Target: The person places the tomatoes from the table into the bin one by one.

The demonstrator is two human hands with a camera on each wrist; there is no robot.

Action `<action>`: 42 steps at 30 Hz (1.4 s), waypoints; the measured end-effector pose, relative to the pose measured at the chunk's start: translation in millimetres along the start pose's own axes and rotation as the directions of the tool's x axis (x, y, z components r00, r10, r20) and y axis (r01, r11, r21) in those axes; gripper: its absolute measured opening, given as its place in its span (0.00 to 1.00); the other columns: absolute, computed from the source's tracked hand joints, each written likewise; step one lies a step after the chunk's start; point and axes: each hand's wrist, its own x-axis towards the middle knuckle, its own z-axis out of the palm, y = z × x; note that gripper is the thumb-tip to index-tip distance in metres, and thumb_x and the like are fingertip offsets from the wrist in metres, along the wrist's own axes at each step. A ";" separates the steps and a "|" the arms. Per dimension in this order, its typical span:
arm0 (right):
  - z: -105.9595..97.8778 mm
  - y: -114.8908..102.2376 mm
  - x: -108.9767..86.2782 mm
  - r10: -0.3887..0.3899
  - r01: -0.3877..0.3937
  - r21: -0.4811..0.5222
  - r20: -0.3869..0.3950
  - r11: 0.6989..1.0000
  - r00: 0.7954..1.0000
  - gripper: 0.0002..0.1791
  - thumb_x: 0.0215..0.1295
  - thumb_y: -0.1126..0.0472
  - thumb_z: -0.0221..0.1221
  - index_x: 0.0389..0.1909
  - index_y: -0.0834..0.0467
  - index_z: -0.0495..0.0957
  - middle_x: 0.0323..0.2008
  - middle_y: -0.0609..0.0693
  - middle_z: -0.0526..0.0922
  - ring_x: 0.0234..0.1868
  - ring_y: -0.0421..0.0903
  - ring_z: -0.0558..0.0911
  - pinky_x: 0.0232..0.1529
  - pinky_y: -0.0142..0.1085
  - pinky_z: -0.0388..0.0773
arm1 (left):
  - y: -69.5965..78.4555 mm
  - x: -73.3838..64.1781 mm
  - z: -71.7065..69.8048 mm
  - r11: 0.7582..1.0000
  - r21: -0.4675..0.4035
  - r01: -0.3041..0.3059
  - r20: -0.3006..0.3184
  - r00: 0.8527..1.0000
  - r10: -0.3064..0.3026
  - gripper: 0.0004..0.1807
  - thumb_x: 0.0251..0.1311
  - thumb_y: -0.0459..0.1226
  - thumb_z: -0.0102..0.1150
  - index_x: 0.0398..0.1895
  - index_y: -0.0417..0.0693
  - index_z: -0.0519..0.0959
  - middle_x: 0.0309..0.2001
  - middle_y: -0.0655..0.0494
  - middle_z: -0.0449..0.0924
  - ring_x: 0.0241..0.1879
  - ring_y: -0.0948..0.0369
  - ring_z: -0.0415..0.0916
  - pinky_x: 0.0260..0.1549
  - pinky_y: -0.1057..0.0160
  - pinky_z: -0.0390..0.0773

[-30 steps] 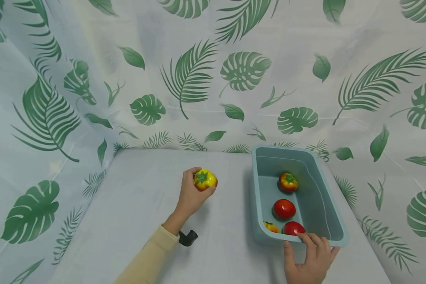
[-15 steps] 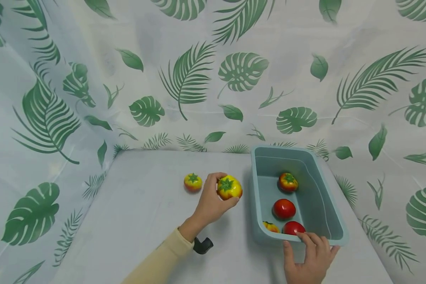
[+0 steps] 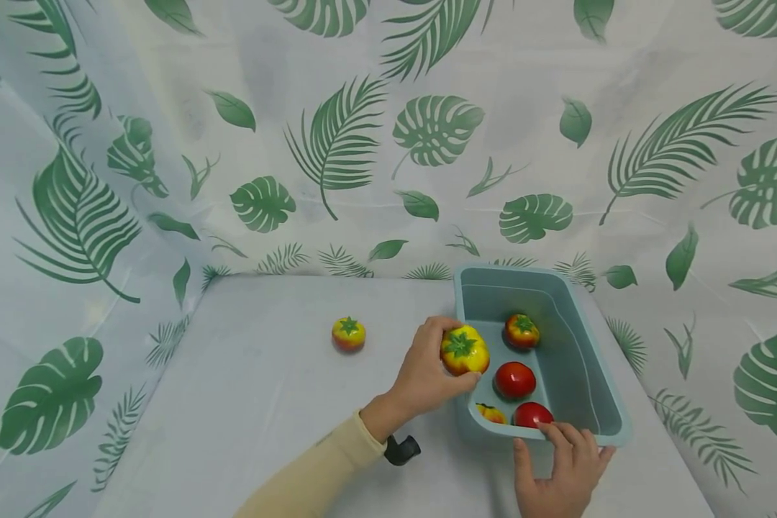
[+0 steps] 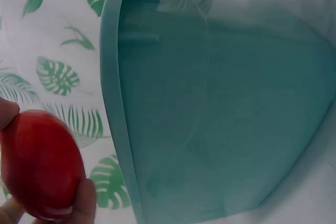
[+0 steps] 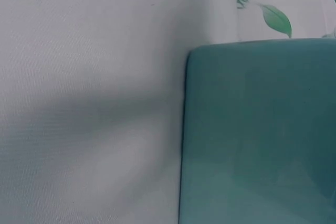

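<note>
My left hand [image 3: 424, 370] grips a yellow-and-red toy tomato [image 3: 465, 350] with a green star-shaped top, held at the left rim of the blue-green plastic bin [image 3: 573, 360]. From the left wrist, the red underside of this tomato [image 4: 42, 163] shows between the fingers, beside the bin's outer wall [image 4: 210, 108]. At the near rim, my right hand [image 3: 560, 467] holds the bin, fingers over the edge and thumb outside. Inside lie red tomatoes [image 3: 515, 380] and yellow-red ones [image 3: 521, 331], one partly hidden by the near wall. The right wrist view shows the bin wall [image 5: 262, 129], not the hand.
Another yellow-red tomato [image 3: 348, 334] sits on the white-covered table [image 3: 252, 388], left of the bin. A leaf-printed sheet [image 3: 362, 144] hangs behind and along both sides. A black piece [image 3: 403, 450] shows under the left wrist.
My left hand has carried the tomato rightward from the middle of the table to the bin's left rim. The tomato left on the table has come into view. My right hand stays on the rim.
</note>
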 end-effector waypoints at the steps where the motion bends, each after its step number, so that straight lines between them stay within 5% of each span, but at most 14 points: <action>1: 1.0 0.2 0.0 -0.004 0.004 0.011 -0.013 1.000 1.000 0.33 0.63 0.38 0.58 0.48 0.67 0.77 0.46 0.65 0.75 0.53 0.64 0.67 0.67 0.67 0.30 | 1.8 -0.1 3.1 1.000 -0.012 0.005 0.017 1.000 -0.005 0.36 0.49 0.40 0.71 0.61 0.54 0.64 0.56 0.61 0.67 0.53 0.65 0.66 0.49 0.68 0.76; 12: 6.4 -4.1 3.1 -0.054 0.066 0.093 -0.125 0.993 0.991 0.36 0.62 0.35 0.57 0.40 0.70 0.78 0.40 0.67 0.75 0.45 0.67 0.67 0.64 0.73 0.31 | 10.1 -5.2 30.1 1.000 -0.011 -0.024 0.174 0.984 0.026 0.37 0.55 0.45 0.70 0.66 0.53 0.62 0.61 0.58 0.64 0.51 0.68 0.67 0.45 0.75 0.74; 31: 5.7 4.6 3.1 -0.067 0.077 0.107 -0.101 0.991 0.993 0.31 0.61 0.40 0.62 0.40 0.68 0.79 0.39 0.64 0.76 0.43 0.65 0.69 0.63 0.73 0.31 | 13.9 -1.6 40.5 0.992 0.079 -0.097 0.214 0.974 0.078 0.38 0.59 0.47 0.67 0.70 0.50 0.61 0.64 0.55 0.63 0.56 0.65 0.67 0.50 0.76 0.71; 42: 6.5 2.1 4.8 -0.079 0.095 0.115 -0.136 0.989 0.988 0.34 0.61 0.37 0.59 0.38 0.69 0.79 0.37 0.66 0.76 0.42 0.66 0.69 0.62 0.74 0.30 | 11.7 -3.0 39.6 0.976 0.163 -0.141 0.194 0.975 0.109 0.36 0.61 0.51 0.63 0.69 0.50 0.63 0.67 0.58 0.66 0.66 0.63 0.63 0.62 0.63 0.69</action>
